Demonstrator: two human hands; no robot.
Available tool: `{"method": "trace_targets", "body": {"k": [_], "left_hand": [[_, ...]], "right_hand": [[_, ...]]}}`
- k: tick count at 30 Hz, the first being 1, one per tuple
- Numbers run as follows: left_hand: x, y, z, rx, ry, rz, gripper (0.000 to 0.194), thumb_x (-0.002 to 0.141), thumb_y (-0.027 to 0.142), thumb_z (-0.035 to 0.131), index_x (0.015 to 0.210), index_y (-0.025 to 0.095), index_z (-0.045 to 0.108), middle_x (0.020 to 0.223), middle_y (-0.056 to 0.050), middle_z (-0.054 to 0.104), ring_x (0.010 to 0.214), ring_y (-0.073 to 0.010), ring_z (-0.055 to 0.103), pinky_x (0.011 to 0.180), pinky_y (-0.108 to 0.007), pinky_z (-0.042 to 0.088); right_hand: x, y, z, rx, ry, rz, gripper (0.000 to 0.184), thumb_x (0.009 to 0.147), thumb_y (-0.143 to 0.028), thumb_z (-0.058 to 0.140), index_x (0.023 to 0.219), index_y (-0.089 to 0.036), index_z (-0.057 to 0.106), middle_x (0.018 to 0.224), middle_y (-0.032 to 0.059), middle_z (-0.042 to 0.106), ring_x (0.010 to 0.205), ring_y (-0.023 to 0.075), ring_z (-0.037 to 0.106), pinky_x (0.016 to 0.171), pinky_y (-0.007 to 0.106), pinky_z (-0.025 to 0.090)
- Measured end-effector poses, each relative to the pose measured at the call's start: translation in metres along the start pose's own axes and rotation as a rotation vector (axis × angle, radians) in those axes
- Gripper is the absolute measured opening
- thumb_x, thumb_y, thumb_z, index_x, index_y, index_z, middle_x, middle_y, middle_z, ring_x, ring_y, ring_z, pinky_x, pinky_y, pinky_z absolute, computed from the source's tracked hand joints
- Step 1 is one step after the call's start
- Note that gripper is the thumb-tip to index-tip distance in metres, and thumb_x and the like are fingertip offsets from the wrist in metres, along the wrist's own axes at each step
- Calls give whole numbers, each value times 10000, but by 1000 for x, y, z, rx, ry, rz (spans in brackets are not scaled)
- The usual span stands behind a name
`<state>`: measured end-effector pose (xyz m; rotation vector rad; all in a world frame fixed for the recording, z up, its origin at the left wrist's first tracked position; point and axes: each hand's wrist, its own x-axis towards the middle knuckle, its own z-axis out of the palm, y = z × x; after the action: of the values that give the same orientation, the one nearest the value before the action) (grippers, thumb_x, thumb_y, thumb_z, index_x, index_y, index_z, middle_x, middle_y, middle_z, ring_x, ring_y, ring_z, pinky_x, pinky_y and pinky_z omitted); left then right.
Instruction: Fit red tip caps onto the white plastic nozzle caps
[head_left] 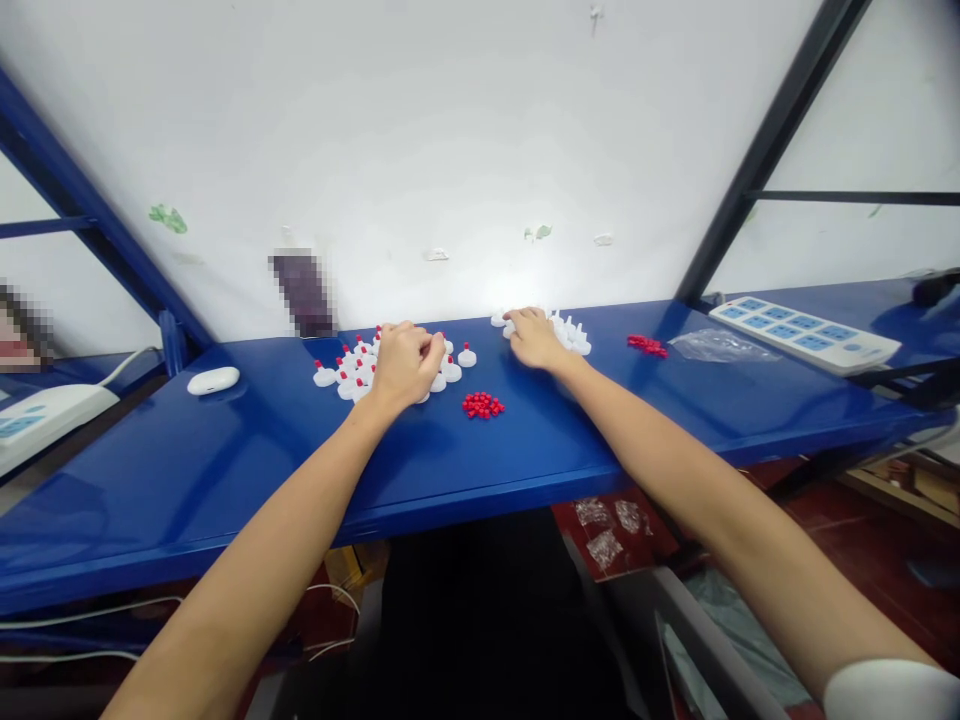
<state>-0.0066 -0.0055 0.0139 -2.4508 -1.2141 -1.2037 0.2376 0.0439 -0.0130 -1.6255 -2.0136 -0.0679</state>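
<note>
My left hand is curled knuckles-up over a cluster of white caps with red tips on the blue bench; what its fingers grip is hidden. My right hand rests palm-down on a group of plain white caps, fingers bent among them. A small heap of red beads lies between and in front of both hands. A second, smaller heap of red beads lies to the right of the white caps.
A clear plastic bag and a white power strip lie at the right. A white oval object and another power strip sit at the left. A white wall rises behind; small bags lie below the bench.
</note>
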Motion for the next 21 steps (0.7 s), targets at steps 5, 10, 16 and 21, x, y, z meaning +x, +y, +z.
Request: {"method": "trace_targets", "body": {"k": [5, 10, 16, 21], "left_hand": [[-3, 0, 0, -54, -81, 45, 497, 989, 312, 334, 507, 196, 298, 450, 27, 353, 433, -109, 357, 563, -299, 296], [-6, 9, 5, -35, -249, 200, 354, 1019, 307, 331, 785, 184, 565, 689, -25, 624, 617, -165, 576, 619, -286, 369], [-11, 20, 10, 30, -436, 353, 213, 954, 229, 410, 894, 194, 612, 841, -51, 671, 746, -206, 622, 663, -305, 402], [-15, 21, 14, 41, -498, 362, 193, 948, 227, 428, 897, 202, 612, 827, -42, 669, 707, -195, 611, 640, -297, 399]], "right_hand": [[1, -6, -4, 61, 6, -73, 370, 872, -111, 415, 1164, -123, 642, 1135, 142, 672, 1039, 254, 597, 948, 383, 452], [-2, -17, 1, 107, -2, -126, 351, 816, -129, 514, 1128, -158, 671, 1066, 90, 674, 948, 208, 608, 888, 312, 453], [-3, -15, 11, 131, -54, -36, 255, 848, -223, 542, 1039, -141, 690, 878, 83, 704, 812, 208, 620, 777, 306, 448], [-4, -16, 11, 152, -95, -41, 221, 861, -221, 538, 993, -151, 701, 856, 74, 726, 789, 193, 636, 750, 280, 435]]}}
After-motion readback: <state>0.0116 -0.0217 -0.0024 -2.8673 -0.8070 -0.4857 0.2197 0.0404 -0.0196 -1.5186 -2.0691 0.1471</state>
